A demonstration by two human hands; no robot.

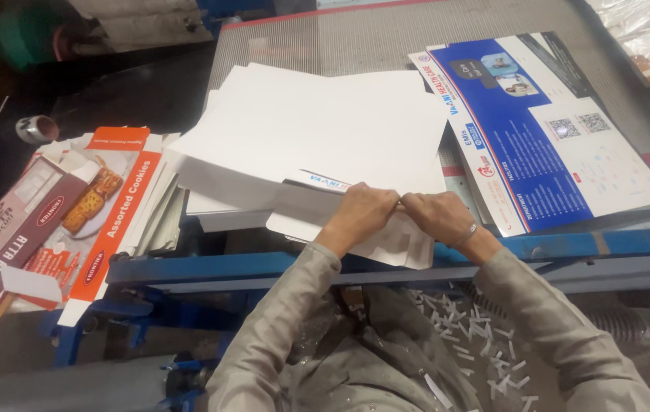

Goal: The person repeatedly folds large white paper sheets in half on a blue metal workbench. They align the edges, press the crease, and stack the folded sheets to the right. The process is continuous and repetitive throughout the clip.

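Left hand [361, 210] and right hand [439, 215] pressing together, knuckles touching, both pinching near edge of white card sheet [386, 244] at front of blue table rim [569, 246]. White stack [309, 130] lying behind, printed blue sheets [538, 130] at right. Paper strips [470, 328] littering lap, suggesting trimming partly done; much stack remaining.

Both arms reach forward, left hand [361, 213] and right hand [437, 215] meeting knuckle to knuckle, fingers curled under.
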